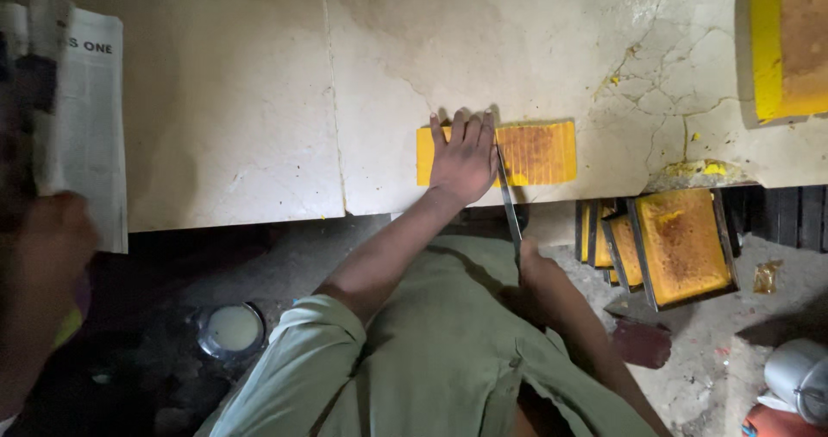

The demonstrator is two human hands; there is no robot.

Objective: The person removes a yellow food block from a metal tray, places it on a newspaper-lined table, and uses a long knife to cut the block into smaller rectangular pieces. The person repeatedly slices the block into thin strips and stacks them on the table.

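The person wears a loose, pale olive-green shirt with short sleeves, the cuffs ending near the elbows. Both forearms are bare, and each hand is bare too: no gloves, rings or watch showing.

A folded white printed newspaper (82, 118) lies far left.

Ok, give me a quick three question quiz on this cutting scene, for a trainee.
1. True or false: the left hand lies flat on the yellow slab.
2. The right hand holds: A) a spoon, B) a long knife, C) a brush?
3. What stands below the stone counter, right of the person?

Key: 1 true. 2 B. 3 trays of yellow slabs.
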